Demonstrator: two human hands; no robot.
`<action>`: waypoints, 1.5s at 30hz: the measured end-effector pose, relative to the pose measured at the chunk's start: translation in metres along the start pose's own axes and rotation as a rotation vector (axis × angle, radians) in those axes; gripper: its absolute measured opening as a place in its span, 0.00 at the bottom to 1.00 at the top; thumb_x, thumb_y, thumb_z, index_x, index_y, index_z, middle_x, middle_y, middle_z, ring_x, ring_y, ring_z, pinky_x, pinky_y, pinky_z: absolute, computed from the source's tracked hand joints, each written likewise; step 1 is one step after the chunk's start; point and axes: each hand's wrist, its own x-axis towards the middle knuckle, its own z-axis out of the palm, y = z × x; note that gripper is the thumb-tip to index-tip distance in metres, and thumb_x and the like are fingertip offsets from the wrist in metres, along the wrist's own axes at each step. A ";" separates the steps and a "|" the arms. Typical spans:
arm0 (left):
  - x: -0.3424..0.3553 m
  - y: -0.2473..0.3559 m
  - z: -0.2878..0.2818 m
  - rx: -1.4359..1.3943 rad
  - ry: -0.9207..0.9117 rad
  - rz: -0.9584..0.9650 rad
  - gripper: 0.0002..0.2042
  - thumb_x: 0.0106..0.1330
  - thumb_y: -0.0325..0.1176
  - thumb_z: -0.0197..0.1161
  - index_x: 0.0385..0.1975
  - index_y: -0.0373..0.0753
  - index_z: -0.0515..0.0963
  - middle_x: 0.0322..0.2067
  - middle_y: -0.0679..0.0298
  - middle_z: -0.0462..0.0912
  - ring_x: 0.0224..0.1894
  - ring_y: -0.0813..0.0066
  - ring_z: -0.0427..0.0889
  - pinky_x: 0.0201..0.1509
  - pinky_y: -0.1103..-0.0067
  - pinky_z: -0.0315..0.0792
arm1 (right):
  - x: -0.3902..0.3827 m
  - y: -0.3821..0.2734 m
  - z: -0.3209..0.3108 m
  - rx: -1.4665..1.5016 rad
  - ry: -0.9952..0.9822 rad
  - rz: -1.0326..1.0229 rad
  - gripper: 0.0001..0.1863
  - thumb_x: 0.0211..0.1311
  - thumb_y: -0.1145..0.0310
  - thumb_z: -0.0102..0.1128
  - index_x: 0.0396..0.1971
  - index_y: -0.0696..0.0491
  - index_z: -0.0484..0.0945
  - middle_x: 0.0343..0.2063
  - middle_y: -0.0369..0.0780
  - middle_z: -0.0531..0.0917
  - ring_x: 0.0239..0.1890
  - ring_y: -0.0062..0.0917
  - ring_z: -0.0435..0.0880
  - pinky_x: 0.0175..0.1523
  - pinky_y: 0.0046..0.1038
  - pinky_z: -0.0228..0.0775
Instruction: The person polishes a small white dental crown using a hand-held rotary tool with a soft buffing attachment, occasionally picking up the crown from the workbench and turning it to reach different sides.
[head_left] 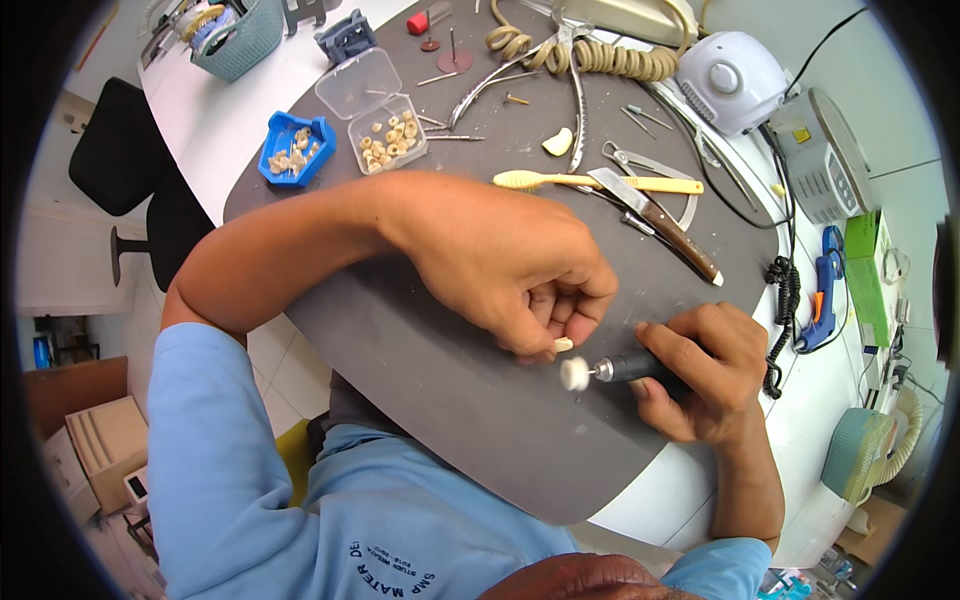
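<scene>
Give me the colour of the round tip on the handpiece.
The round tip is off-white; it shows best in the head view.

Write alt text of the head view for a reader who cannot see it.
A person's left hand pinches a small cream piece near the white tip of a handpiece in the right hand. Beyond, a yellow toothbrush and a knife lie on the grey surface.
</scene>
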 end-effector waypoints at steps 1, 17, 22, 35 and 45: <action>0.001 0.001 0.000 -0.023 0.018 0.009 0.08 0.72 0.26 0.71 0.44 0.30 0.82 0.36 0.60 0.94 0.39 0.76 0.96 0.39 0.80 0.86 | -0.001 0.001 0.000 0.017 0.014 -0.006 0.21 0.50 0.53 0.82 0.41 0.50 0.94 0.26 0.34 0.80 0.22 0.26 0.74 0.29 0.32 0.62; 0.004 -0.007 0.004 -0.193 0.053 0.016 0.05 0.72 0.19 0.67 0.44 0.32 0.79 0.41 0.57 0.95 0.43 0.73 0.98 0.45 0.77 0.88 | -0.004 0.004 0.002 -0.010 0.024 -0.038 0.19 0.50 0.55 0.82 0.40 0.49 0.93 0.26 0.33 0.80 0.22 0.27 0.74 0.29 0.33 0.62; 0.003 -0.008 0.001 -0.168 0.042 0.019 0.06 0.72 0.19 0.67 0.45 0.32 0.81 0.41 0.58 0.94 0.43 0.73 0.98 0.45 0.77 0.88 | -0.003 0.008 0.001 -0.007 0.053 -0.021 0.19 0.51 0.56 0.82 0.40 0.50 0.94 0.26 0.33 0.80 0.22 0.27 0.74 0.29 0.32 0.63; 0.003 -0.004 -0.003 -0.233 0.002 0.002 0.08 0.72 0.19 0.67 0.47 0.31 0.86 0.45 0.57 0.95 0.45 0.72 0.97 0.48 0.78 0.88 | -0.003 0.008 0.001 0.030 0.050 -0.003 0.18 0.52 0.56 0.81 0.40 0.50 0.94 0.25 0.33 0.81 0.23 0.26 0.75 0.29 0.32 0.63; 0.002 -0.007 -0.001 -0.225 0.010 0.031 0.06 0.73 0.23 0.68 0.46 0.32 0.86 0.46 0.57 0.94 0.43 0.73 0.96 0.46 0.78 0.89 | -0.004 0.008 0.002 0.028 0.058 0.007 0.18 0.53 0.55 0.81 0.41 0.49 0.94 0.25 0.33 0.81 0.22 0.26 0.74 0.30 0.33 0.63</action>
